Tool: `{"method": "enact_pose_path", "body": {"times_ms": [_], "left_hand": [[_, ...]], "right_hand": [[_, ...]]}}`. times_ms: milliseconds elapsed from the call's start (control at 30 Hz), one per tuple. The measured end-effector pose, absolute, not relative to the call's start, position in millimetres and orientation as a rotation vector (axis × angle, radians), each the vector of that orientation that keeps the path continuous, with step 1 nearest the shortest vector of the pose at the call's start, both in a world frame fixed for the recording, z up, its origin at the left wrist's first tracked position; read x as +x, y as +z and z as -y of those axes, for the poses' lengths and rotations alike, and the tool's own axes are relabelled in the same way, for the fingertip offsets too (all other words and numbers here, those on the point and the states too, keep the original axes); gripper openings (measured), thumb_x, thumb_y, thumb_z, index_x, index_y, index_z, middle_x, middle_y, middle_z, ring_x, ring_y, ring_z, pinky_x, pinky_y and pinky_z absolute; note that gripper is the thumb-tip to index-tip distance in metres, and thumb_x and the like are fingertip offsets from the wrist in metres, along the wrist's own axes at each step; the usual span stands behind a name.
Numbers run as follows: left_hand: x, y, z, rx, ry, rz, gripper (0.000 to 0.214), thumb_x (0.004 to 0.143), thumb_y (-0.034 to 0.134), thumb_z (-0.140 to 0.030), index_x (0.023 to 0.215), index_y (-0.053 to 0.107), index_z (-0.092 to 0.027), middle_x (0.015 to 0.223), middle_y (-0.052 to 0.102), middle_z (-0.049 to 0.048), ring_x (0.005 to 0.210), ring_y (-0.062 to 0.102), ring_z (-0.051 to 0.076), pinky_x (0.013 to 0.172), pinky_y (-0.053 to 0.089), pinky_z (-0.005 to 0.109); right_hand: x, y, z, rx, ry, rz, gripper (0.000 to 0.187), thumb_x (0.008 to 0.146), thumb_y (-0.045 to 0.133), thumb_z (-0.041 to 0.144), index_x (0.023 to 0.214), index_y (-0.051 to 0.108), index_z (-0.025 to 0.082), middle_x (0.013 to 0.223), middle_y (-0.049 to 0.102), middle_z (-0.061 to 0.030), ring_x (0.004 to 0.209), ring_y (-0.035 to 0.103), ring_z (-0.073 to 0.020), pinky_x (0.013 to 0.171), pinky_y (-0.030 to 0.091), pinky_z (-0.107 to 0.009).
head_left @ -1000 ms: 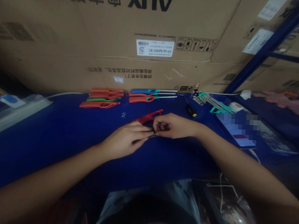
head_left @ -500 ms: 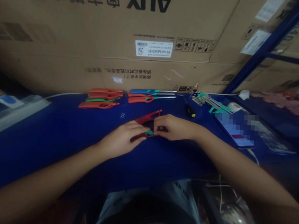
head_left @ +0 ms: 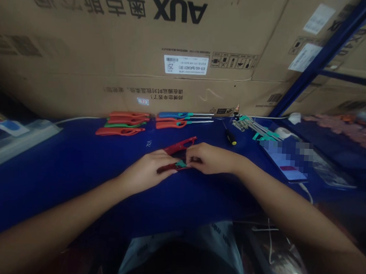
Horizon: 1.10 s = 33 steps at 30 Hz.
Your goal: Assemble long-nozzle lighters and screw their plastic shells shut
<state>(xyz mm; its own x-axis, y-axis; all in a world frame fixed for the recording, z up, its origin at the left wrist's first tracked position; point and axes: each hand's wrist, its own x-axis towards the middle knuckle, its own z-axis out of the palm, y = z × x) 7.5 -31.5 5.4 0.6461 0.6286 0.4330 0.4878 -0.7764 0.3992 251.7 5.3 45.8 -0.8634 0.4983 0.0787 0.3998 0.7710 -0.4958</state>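
Note:
My left hand [head_left: 143, 169] is closed around a dark red half casing of a long-nosed lighter [head_left: 166, 168]. Inside this casing sits a small green trigger part [head_left: 180, 164]. From the right, my right hand [head_left: 211, 158] pinches at the green part's edge, with thumb and fingertips pressed together; the fingers partly hide what they grip. Just behind both hands lies a second red casing half [head_left: 180, 145], with a loop-shaped opening at its right end. My left fingers cover its lower left portion.
Red and green casings [head_left: 120, 131] lie back left, beside lighters with metal tubes [head_left: 171, 123]. A screwdriver [head_left: 231, 137], metal tubes with green parts [head_left: 264, 131] and a phone [head_left: 287, 163] are right. Cardboard [head_left: 113, 59] walls the back; a plastic bag [head_left: 26, 141] lies left.
The view has shifted slightly. Both hands keep nearly the same hold on the casing, and a little more of the green trigger part shows between the fingers.

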Motion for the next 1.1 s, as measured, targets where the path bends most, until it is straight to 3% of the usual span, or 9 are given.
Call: {"method": "enact_pose_path", "body": {"times_ms": [133,233,300,400,500,567,700,833,1100], "left_hand": [[7.5,3.3,30.1,2.609,0.875,-0.897,0.03,0.093,0.068,-0.025,0.123,0.071,-0.023,0.103,0.076,0.005,0.099,0.069,0.02,0.089,0.059,0.033],[6.2,2.3,29.0,2.626,0.887,-0.914,0.032,0.091,0.07,-0.028,0.122,0.071,-0.022,0.106,0.076,0.0062,0.102,0.069,0.021,0.092,0.058,0.035],[4.6,3.2,28.7,2.644,0.868,-0.919,0.031,0.092,0.07,-0.029,0.122,0.071,-0.022,0.108,0.076,0.0064,0.105,0.069,0.021,0.093,0.058,0.035],[1.3,7.5,29.5,2.69,0.792,-0.91,0.029,0.093,0.067,-0.031,0.121,0.071,-0.023,0.111,0.075,0.0055,0.105,0.068,0.021,0.093,0.058,0.035],[-1.9,14.0,31.3,2.743,0.725,-0.94,0.027,0.093,0.065,-0.032,0.118,0.072,-0.023,0.111,0.075,0.0047,0.103,0.069,0.021,0.091,0.058,0.035],[-3.9,18.3,32.3,2.78,0.699,-0.975,0.028,0.092,0.064,-0.032,0.117,0.072,-0.023,0.108,0.076,0.0048,0.1,0.07,0.022,0.089,0.058,0.035],[-7.1,24.2,32.8,2.824,0.625,-0.959,0.025,0.094,0.06,-0.03,0.114,0.073,-0.023,0.105,0.076,0.0044,0.097,0.07,0.021,0.087,0.057,0.035],[-8.1,23.6,32.2,2.813,0.611,-0.909,0.023,0.096,0.059,-0.028,0.114,0.073,-0.025,0.108,0.076,0.004,0.1,0.07,0.02,0.09,0.056,0.034],[-6.3,20.3,30.9,2.768,0.627,-0.903,0.024,0.097,0.06,-0.029,0.117,0.073,-0.026,0.11,0.076,0.0035,0.102,0.069,0.02,0.09,0.056,0.033]], "right_hand": [[257.4,48.3,-11.6,-0.709,0.778,2.669,0.011,0.089,0.066,0.019,0.096,0.073,0.014,0.089,0.07,-0.005,0.071,0.061,-0.012,0.067,0.048,-0.024],[271.2,50.5,-27.9,-0.876,0.539,2.512,0.02,0.092,0.062,0.03,0.099,0.074,0.015,0.094,0.071,-0.0068,0.074,0.062,-0.0135,0.07,0.049,-0.026],[286.8,51.7,-42.9,-1.183,0.235,2.393,0.021,0.093,0.059,0.029,0.101,0.073,0.015,0.098,0.072,-0.0086,0.086,0.065,-0.0178,0.079,0.05,-0.029],[317.0,51.0,-65.4,-1.928,-0.064,2.099,0.03,0.093,0.057,0.028,0.121,0.067,0.021,0.126,0.066,-0.0114,0.114,0.063,-0.0256,0.093,0.049,-0.033],[345.8,45.7,-82.5,-2.226,-0.072,1.907,0.035,0.089,0.06,0.025,0.122,0.067,0.015,0.134,0.06,-0.0213,0.115,0.065,-0.0333,0.092,0.051,-0.04],[358.8,40.7,-90.5,-2.353,-0.034,1.833,0.034,0.085,0.064,0.024,0.117,0.069,0.013,0.129,0.063,-0.023,0.113,0.066,-0.0348,0.091,0.052,-0.041],[368.9,32.6,-99.3,-2.451,0.015,1.777,0.029,0.084,0.064,0.022,0.112,0.071,0.017,0.121,0.069,-0.019,0.112,0.068,-0.0326,0.088,0.053,-0.039],[370.2,29.9,-101.3,-2.468,-0.004,1.738,0.04,0.088,0.06,0.025,0.127,0.063,0.016,0.128,0.066,-0.0211,0.116,0.065,-0.0341,0.089,0.053,-0.041],[368.7,28.1,-102.3,-2.478,0.021,1.741,0.035,0.09,0.062,0.025,0.122,0.066,0.012,0.132,0.061,-0.0242,0.116,0.065,-0.0334,0.091,0.051,-0.038]]}}
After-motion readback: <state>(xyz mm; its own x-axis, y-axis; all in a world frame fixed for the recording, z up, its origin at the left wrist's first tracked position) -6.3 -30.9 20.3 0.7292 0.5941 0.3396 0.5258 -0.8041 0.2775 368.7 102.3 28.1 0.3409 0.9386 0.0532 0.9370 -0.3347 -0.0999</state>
